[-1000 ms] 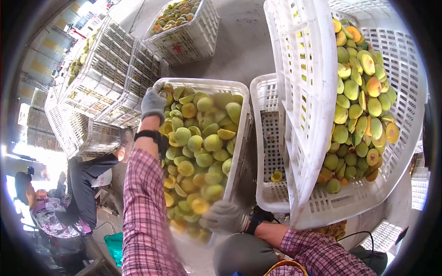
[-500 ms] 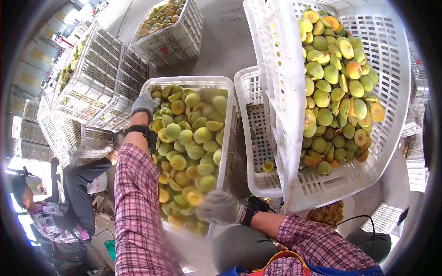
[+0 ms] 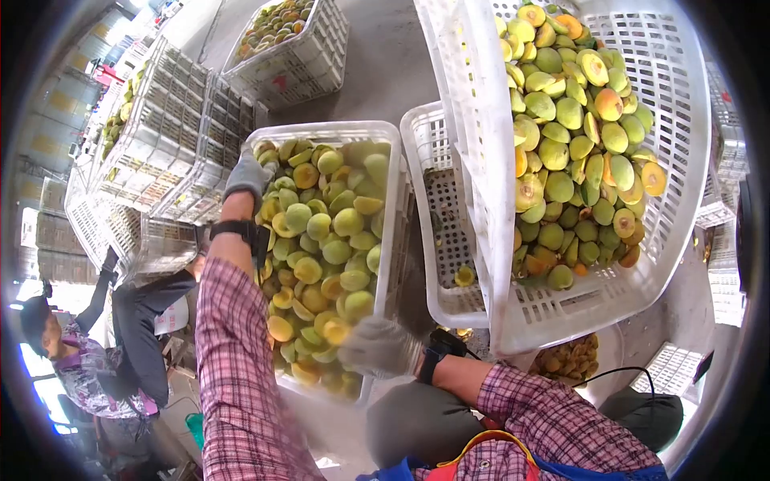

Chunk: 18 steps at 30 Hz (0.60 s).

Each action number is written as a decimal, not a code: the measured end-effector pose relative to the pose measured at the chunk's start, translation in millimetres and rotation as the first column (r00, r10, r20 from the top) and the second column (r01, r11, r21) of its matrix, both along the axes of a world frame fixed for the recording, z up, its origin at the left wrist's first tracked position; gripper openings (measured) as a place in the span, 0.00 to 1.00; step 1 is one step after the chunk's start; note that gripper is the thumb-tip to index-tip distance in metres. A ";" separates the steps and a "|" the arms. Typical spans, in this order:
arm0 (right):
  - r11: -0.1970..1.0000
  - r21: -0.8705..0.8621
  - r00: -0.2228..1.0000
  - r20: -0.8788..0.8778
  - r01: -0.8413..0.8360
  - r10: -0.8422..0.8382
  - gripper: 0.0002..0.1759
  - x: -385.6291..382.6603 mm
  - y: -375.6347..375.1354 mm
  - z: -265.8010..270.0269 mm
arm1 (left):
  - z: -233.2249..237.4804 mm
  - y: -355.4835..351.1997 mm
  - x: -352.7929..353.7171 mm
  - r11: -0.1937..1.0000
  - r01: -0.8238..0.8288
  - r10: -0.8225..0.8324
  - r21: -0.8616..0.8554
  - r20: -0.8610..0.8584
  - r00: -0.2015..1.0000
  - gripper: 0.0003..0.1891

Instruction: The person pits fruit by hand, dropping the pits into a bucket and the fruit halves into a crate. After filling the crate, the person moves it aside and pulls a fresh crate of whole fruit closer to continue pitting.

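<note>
Both ends of the fruit crate (image 3: 337, 127), pointing lengthwise away, are clamped by left hand (image 3: 247, 175) and right hand (image 3: 377, 346) fingers.

Right hand (image 3: 378, 346): blurred, fingers unclear.
Full crate (image 3: 321, 128): near end hidden behind that hand.
Tilted crate (image 3: 481, 120): top cut off by the edge.
Far crate (image 3: 313, 64): its fruit (image 3: 277, 20) too small to tell.

The full fruit crate (image 3: 393, 204), gripped by the left hand (image 3: 247, 175) at its far rim and the right hand (image 3: 378, 349) at its near corner, has come slightly nearer the person, past the almost empty crate (image 3: 446, 210) on its right. At the left edge, a co-worker's arm (image 3: 100, 284) has gone up.
</note>
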State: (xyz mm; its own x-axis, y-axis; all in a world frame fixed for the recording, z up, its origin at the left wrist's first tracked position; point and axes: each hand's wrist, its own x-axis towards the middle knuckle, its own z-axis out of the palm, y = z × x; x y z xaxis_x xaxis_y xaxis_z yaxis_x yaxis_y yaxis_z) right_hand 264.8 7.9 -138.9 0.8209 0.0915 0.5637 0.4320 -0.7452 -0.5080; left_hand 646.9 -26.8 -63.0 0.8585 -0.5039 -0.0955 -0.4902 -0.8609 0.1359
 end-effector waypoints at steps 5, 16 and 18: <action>0.999 -0.022 0.998 -0.053 -0.026 0.025 0.11 1.2 -0.9 -1.5 | 11.4 53.0 -67.3 0.821 0.553 -0.557 -0.139 0.017 0.830 0.25; 1.000 0.018 0.999 -0.038 -0.006 0.006 0.15 -1.5 -4.2 1.1 | 26.2 94.9 -127.2 0.865 0.442 -0.392 -0.238 0.230 0.891 0.25; 0.996 0.092 0.999 -0.023 -0.021 0.023 0.15 -3.2 -7.0 -0.9 | 29.6 125.3 -135.5 0.813 0.374 -0.349 -0.447 0.143 0.926 0.27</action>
State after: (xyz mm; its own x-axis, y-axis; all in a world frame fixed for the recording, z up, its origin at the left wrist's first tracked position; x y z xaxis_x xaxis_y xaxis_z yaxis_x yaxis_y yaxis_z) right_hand 261.6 0.9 -139.8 0.8328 0.0584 0.5504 0.4342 -0.6857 -0.5842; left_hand 511.3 98.5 -33.4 0.6028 -0.7533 0.2631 -0.7711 -0.4653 0.4346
